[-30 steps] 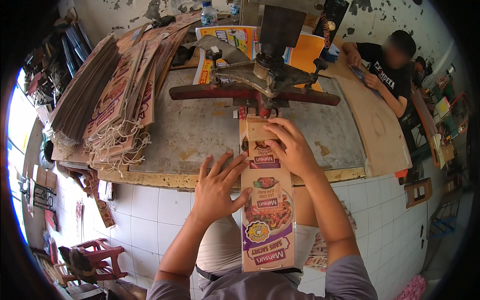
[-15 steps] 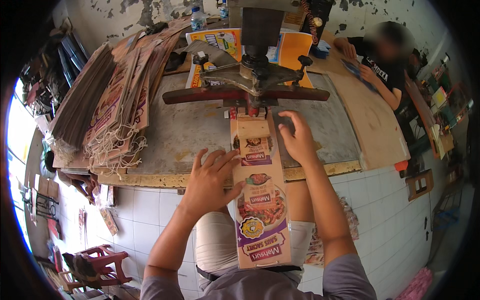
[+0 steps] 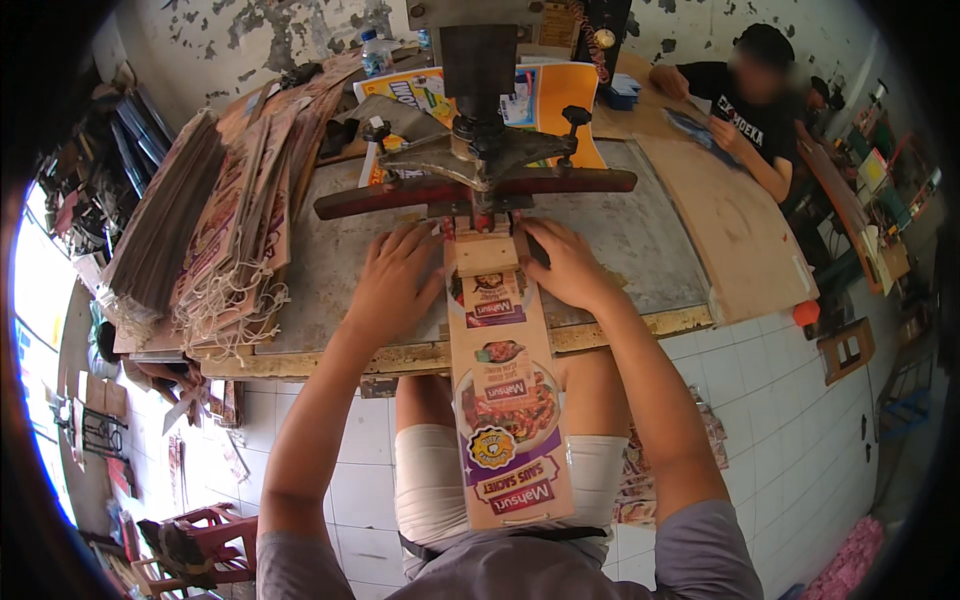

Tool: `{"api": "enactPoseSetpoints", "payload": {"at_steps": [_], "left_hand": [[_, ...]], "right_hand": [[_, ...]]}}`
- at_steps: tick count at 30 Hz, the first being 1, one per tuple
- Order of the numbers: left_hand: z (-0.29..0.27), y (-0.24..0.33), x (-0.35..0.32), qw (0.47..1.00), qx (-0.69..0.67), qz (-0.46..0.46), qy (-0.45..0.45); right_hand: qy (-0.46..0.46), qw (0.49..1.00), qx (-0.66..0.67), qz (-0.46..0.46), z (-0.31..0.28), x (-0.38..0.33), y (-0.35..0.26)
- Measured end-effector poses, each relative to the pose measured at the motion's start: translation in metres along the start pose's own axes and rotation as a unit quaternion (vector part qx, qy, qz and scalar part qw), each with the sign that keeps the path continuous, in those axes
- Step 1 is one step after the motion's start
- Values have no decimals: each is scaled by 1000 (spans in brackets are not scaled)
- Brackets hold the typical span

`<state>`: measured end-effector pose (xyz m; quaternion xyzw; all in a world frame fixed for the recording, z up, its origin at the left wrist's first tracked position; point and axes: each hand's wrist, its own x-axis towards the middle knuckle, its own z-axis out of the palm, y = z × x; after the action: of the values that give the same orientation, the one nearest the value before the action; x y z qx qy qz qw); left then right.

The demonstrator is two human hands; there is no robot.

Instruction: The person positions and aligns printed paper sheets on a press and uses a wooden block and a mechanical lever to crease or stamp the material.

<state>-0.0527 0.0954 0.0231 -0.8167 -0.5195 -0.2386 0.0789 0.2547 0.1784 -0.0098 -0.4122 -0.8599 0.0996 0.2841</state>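
In the head view, the long printed cardboard strip (image 3: 510,400) runs from beneath the press head (image 3: 485,160) over the tabletop (image 3: 645,235) edge to the lap, a wooden block (image 3: 487,253) across its far part. The left hand (image 3: 395,278) is loosely spread, the right hand (image 3: 567,265) half open; neither appears to grip, though fingertip contact is hard to tell. Good practice: square the strip evenly from both sides, fingertips clear of the press head.

A worktable (image 3: 640,240) bears corded cards (image 3: 235,200) and an overhanging printed strip (image 3: 512,405).
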Motion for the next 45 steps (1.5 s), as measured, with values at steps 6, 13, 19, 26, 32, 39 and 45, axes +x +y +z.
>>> {"api": "enactPoseSetpoints", "payload": {"at_steps": [6, 13, 19, 26, 32, 39, 45], "left_hand": [[17, -13, 8, 999, -34, 3, -33], [19, -10, 8, 999, 3, 5, -52], [23, -10, 7, 999, 15, 14, -44], [25, -12, 6, 999, 17, 15, -49], [27, -14, 2, 1000, -5, 9, -14], [5, 17, -24, 985, -168, -4, 25], [-5, 47, -43, 976, -211, -42, 33]], "right_hand": [[-11, 999, -41, -27, -2, -2, 5], [-20, 998, -56, -36, -5, -3, 2], [-25, 997, -60, -38, -5, -3, 2], [-35, 996, -70, -31, -6, -2, 1], [-9, 997, -64, -43, -2, -3, -2], [50, 998, 10, -19, -4, -15, -14], [66, 980, 185, 29, -4, -30, -67]]}}
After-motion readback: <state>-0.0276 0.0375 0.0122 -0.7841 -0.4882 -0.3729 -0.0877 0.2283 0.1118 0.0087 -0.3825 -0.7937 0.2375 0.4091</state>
